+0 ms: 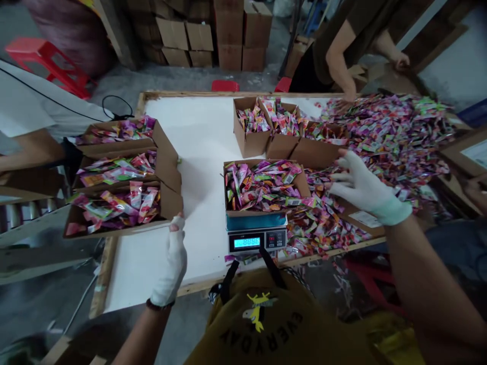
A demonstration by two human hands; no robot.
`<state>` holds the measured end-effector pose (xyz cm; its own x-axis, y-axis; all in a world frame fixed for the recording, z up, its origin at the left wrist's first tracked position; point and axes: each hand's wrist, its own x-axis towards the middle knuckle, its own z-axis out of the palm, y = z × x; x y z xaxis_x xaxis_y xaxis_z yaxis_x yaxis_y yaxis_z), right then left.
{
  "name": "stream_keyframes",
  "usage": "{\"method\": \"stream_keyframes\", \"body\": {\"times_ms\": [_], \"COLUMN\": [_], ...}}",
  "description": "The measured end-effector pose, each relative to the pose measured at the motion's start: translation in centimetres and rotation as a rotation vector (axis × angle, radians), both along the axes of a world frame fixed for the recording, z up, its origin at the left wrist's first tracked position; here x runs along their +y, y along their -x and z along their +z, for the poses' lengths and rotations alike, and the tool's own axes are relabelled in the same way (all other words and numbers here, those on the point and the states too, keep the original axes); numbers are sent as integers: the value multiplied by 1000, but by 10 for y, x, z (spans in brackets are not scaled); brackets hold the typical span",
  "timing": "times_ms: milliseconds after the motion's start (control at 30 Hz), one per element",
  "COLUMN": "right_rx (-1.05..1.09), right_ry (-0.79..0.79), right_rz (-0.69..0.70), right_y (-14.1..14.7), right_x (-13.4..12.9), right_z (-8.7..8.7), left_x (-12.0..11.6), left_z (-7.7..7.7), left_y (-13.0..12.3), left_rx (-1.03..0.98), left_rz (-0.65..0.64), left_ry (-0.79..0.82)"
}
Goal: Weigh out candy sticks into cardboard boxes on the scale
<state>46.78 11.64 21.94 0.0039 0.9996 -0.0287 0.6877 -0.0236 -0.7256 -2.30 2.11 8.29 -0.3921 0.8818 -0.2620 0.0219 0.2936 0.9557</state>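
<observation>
Loosely splayed right hand (361, 188) above packets (325, 218); half-curled left hand (173, 263) beside carton (172, 200).

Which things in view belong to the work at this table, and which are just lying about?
Work in hand:
- right hand, open near loose packets
- left hand, by a filled box
- scale, bearing another box of packets

Apparently just lying about:
- red stool
- dark sack
- stacked cartons, possibly spare stock

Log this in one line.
left hand: at nearest left-side carton | right hand: open near loose packets | scale: under filled box
</observation>
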Motion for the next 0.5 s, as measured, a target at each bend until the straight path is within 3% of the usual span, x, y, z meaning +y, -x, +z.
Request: {"method": "stream_keyframes", "body": {"times_ms": [67, 133, 267, 400, 500], "right_rx": [18, -35, -324, -419, -395], "right_ry": [4, -2, 125, 123, 27], "right_rz": [177, 352, 559, 580, 600], "right_y": [51, 103, 184, 220, 216], "right_x": [12, 27, 52, 65, 71], "right_z": [15, 18, -16, -57, -61], "left_x": [-18, -29, -35, -42, -51], "left_z": [-13, -20, -23, -29, -38], "left_y": [-3, -11, -25, -26, -20], "left_rx": [-17, -50, -115, -140, -137], "left_rz": [13, 16, 56, 83, 117], "left_ry": [52, 70, 54, 82, 99]}}
